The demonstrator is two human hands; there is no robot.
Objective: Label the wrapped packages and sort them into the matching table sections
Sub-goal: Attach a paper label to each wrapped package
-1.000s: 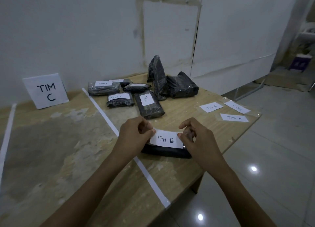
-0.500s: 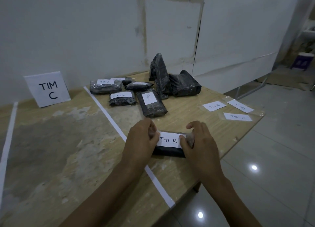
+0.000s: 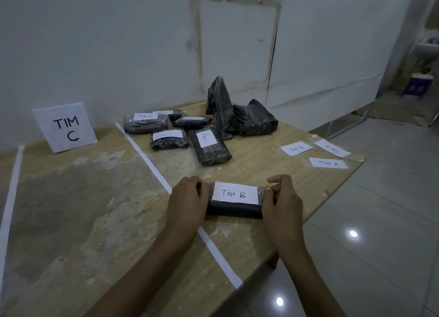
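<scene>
A black wrapped package [image 3: 234,209] lies near the table's front edge, just right of a white tape line [image 3: 152,167]. A white label reading "TIM B" [image 3: 235,193] lies flat on top of it. My left hand [image 3: 186,203] grips the package's left end and my right hand [image 3: 281,202] grips its right end, fingers curled over the label's edges. Three loose labels lie at the right: "TIM B" [image 3: 296,148], "TIM A" [image 3: 328,163] and another [image 3: 331,147].
Several labelled black packages [image 3: 168,139] and two unlabelled ones [image 3: 255,120] are grouped at the back of the right section. A "TIM C" sign [image 3: 64,127] leans on the wall at the left. Another tape line [image 3: 10,197] runs at the far left. The table edge [image 3: 332,197] drops to tiled floor.
The "TIM B" label has been lowered from above the package and now lies flat on it. Both hands have slid outward to the package's ends.
</scene>
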